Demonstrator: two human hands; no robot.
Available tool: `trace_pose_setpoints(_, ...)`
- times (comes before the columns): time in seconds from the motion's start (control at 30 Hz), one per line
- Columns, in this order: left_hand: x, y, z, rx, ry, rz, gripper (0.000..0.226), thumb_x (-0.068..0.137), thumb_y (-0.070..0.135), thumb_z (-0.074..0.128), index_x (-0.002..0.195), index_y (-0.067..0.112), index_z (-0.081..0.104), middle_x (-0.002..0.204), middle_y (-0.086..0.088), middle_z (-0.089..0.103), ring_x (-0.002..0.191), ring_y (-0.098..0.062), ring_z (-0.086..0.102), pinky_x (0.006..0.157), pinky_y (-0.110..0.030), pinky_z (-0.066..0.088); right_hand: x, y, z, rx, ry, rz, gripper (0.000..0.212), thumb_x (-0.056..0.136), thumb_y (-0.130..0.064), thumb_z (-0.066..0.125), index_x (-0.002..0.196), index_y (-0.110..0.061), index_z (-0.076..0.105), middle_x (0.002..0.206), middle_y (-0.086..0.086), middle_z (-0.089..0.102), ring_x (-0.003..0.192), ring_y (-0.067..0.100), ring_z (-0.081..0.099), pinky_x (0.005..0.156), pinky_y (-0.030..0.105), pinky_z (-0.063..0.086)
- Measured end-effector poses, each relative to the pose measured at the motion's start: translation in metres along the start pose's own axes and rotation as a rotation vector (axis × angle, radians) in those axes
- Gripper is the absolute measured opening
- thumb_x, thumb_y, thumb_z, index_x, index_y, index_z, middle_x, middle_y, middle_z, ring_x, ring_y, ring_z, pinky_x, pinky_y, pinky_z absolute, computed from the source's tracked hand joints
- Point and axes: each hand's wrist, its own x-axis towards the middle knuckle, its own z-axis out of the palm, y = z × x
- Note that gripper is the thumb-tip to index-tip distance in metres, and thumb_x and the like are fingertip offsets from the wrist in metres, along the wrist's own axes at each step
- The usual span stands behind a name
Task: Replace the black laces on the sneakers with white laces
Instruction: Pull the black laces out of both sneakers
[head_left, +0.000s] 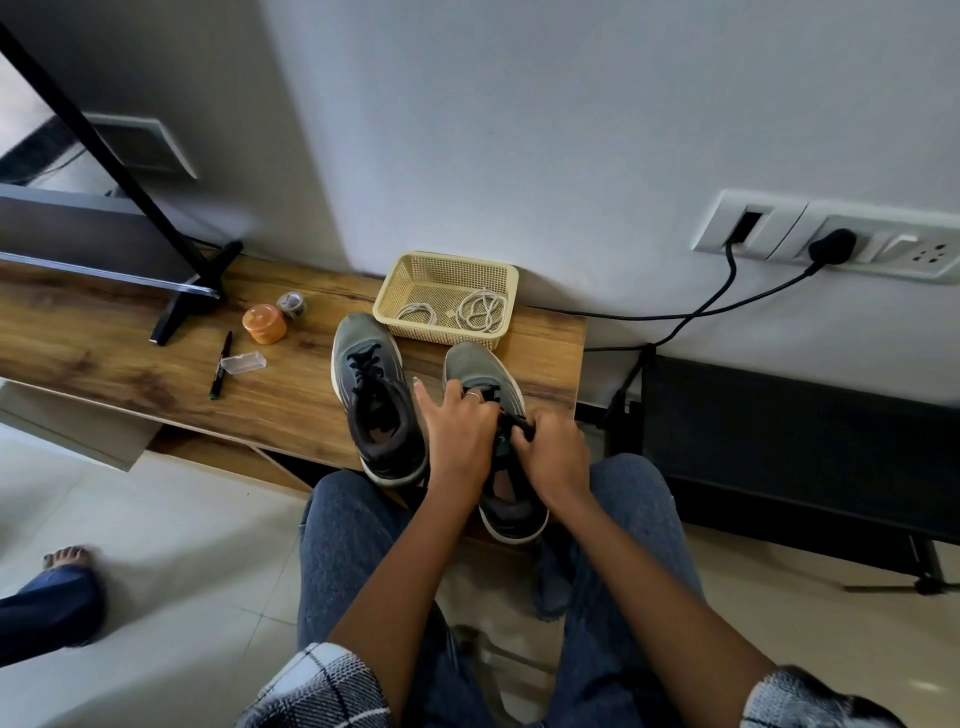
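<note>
Head view: the right sneaker (475, 366) sits at the near edge of the wooden counter (130, 332), its heel hanging over toward the person's lap. Both hands work at its black lace (519, 423): the left hand (460, 431) curls over the tongue with its forefinger stuck out, and the right hand (553, 452) pinches the lace between curled fingers. Just beside it to the left stands the left sneaker (376, 400), black lace tied. Behind both, against the wall, a yellow basket (400, 283) holds two coiled white laces (480, 312). Further left lie an orange jar (265, 323), a small tape roll (291, 304), a clear plastic case (247, 362) and a black marker (221, 371).
</note>
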Motion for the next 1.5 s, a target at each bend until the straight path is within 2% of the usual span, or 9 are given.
trace_pose_setpoints(0.2,-0.005,0.005,0.009,-0.163,0.066,-0.078,0.016,0.094,0.030,0.055,0.093,0.022,0.070,0.096,0.002,0.064,0.103,-0.024,0.051,0.105,-0.068,0.023,-0.001,0.001,-0.005,-0.002,0.007,0.025,0.018,0.092,-0.027,0.056,0.087,-0.010,0.061,0.083,0.005,0.063,0.080,0.023,0.061,0.066,0.035,0.049)
trace_pose_setpoints(0.4,-0.018,0.010,0.018,-0.632,0.238,-0.272,0.011,0.096,0.021,0.052,0.092,0.018,0.062,0.089,0.002,0.063,0.090,-0.021,0.057,0.104,-0.056,0.031,0.000,0.003,-0.007,-0.008,0.003,0.077,0.022,0.091,-0.028,0.056,0.082,-0.008,0.059,0.084,0.009,0.064,0.081,0.027,0.061,0.064,0.034,0.046)
trace_pose_setpoints(0.53,-0.017,0.004,0.009,-0.989,0.424,-0.558,0.007,0.097,0.016,0.049,0.094,0.014,0.054,0.079,0.004,0.058,0.076,-0.020,0.058,0.070,-0.034,0.045,0.005,0.009,-0.014,0.017,0.012,0.146,0.024,0.089,-0.027,0.058,0.073,-0.009,0.054,0.080,0.009,0.063,0.079,0.028,0.062,0.061,0.032,0.044)
trace_pose_setpoints(0.63,-0.016,0.002,0.007,-1.031,0.441,-0.620,0.007,0.098,0.016,0.048,0.097,0.011,0.054,0.081,0.004,0.058,0.077,-0.021,0.060,0.065,-0.027,0.039,0.004,0.006,-0.014,0.012,0.000,0.125,0.022,0.090,-0.026,0.058,0.078,-0.007,0.059,0.082,0.009,0.064,0.080,0.027,0.062,0.063,0.032,0.045)
trace_pose_setpoints(0.77,-0.018,0.005,0.004,-0.843,0.323,-0.502,0.019,0.095,0.021,0.048,0.112,0.016,0.054,0.099,-0.001,0.062,0.098,-0.024,0.055,0.084,-0.042,0.045,0.003,0.006,-0.013,0.003,0.008,0.102,0.022,0.090,-0.026,0.057,0.081,-0.007,0.062,0.082,0.009,0.065,0.081,0.026,0.063,0.065,0.033,0.047)
trace_pose_setpoints(0.9,-0.013,0.009,0.007,-0.385,0.260,-0.157,0.049,0.081,0.026,0.065,0.128,0.020,0.052,0.124,0.000,0.059,0.124,-0.027,0.045,0.111,-0.055,0.026,0.003,0.005,-0.010,-0.006,0.012,0.059,0.019,0.090,-0.027,0.057,0.087,-0.009,0.064,0.085,0.008,0.065,0.082,0.026,0.063,0.067,0.035,0.050)
trace_pose_setpoints(1.07,-0.002,0.015,0.021,-0.081,0.200,0.039,0.016,0.075,0.027,0.074,0.090,0.022,0.072,0.088,0.002,0.071,0.106,-0.024,0.059,0.110,-0.050,0.013,0.002,0.005,-0.009,-0.017,0.000,0.045,0.019,0.090,-0.028,0.057,0.091,-0.011,0.064,0.087,0.006,0.065,0.083,0.024,0.062,0.067,0.033,0.049)
trace_pose_setpoints(1.2,-0.002,0.015,0.020,-0.035,0.199,0.029,0.017,0.068,0.023,0.081,0.080,0.021,0.068,0.072,0.002,0.067,0.084,-0.023,0.061,0.103,-0.052,0.034,0.001,0.006,-0.008,-0.021,0.005,0.038,0.019,0.090,-0.028,0.057,0.092,-0.011,0.064,0.087,0.006,0.065,0.083,0.024,0.062,0.068,0.035,0.051)
trace_pose_setpoints(1.5,-0.002,0.016,0.019,-0.094,0.223,-0.009,0.015,0.070,0.013,0.078,0.078,0.017,0.066,0.072,-0.001,0.065,0.083,-0.026,0.060,0.092,-0.071,0.038,0.000,0.006,-0.009,-0.030,0.011,0.058,0.019,0.092,-0.028,0.055,0.093,-0.010,0.062,0.090,0.008,0.065,0.086,0.027,0.063,0.072,0.037,0.052)
